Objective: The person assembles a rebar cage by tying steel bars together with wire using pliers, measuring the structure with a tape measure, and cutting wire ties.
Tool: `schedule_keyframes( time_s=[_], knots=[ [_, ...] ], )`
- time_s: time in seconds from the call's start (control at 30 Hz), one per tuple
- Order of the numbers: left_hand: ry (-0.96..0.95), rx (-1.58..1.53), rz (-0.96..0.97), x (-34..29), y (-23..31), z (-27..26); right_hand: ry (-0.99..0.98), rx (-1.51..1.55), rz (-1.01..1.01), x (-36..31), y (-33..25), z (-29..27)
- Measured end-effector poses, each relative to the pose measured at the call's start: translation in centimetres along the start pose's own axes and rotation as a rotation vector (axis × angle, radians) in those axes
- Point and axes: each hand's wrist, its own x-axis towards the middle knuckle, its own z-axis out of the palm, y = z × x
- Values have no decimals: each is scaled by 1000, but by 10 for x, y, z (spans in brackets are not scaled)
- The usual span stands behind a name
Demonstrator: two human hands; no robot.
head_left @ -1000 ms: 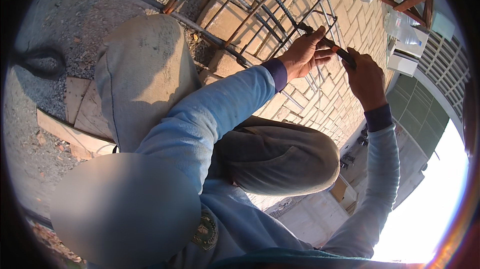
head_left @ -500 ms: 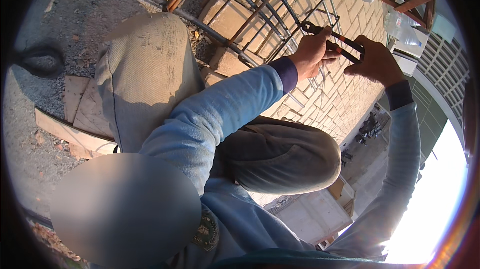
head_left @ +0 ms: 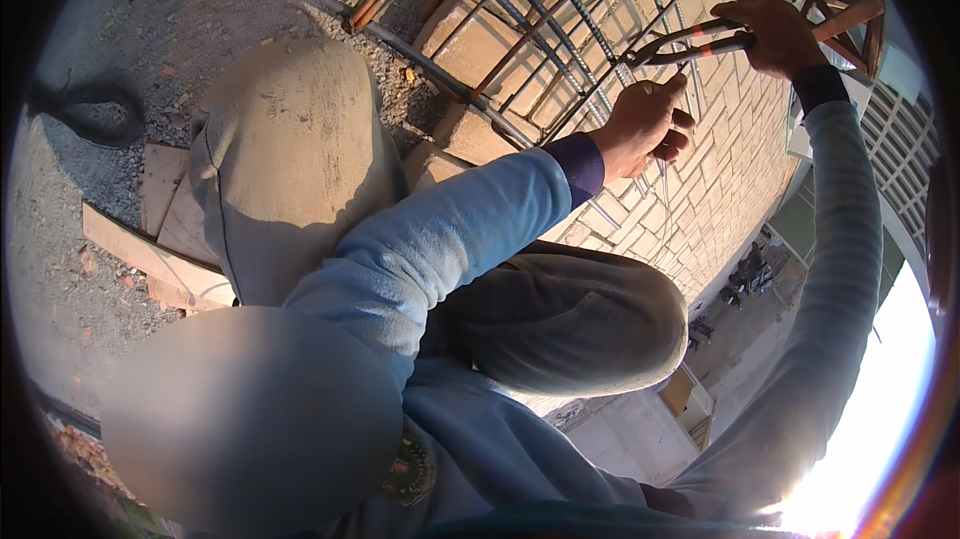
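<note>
My right hand (head_left: 778, 36) is closed round the spread handles of a pair of pincers (head_left: 690, 54), dark with orange bands. Their jaws are at a bent bar on the near right corner of a rebar cage (head_left: 571, 1), though the exact bite is too small to tell. Just below the jaws, my left hand (head_left: 643, 127) has its fingers curled over a few thin tie wires (head_left: 664, 181). The wire ends hang beneath its fingers over the bricks, and the palm side is partly hidden.
Block paving (head_left: 715, 154) lies under and beyond the cage. Stacked bricks (head_left: 478, 135) stand below its near bars. At the left are gravel, tile pieces (head_left: 175, 201) and a dark coil (head_left: 105, 116). My bent knees (head_left: 290, 159) are close to the cage.
My right hand has moved up and right, away from my left hand, and the pincers' handles are spread wider. My left hand has shifted slightly down and right, off the pincers.
</note>
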Motion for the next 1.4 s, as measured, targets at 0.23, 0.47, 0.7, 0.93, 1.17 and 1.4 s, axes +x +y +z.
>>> schedule_keyframes(
  time_s=[0.23,0.47,0.7,0.93,1.17,1.4],
  knots=[
    [59,83,53,3,-1,-11,-315,329,435,-42,-72,-20],
    [172,171,10,14,-38,-12,-156,1431,975,-117,-224,66],
    [86,233,9,24,-44,-29,-171,1508,1025,-109,-235,60],
    [-77,91,10,14,-23,-22,-493,1535,864,-100,-165,30],
    [-79,69,7,18,-15,-19,-672,1768,791,-91,-124,8],
    [-30,-146,-33,21,-8,-1,-2,8,434,-97,-166,-8]
  ],
)
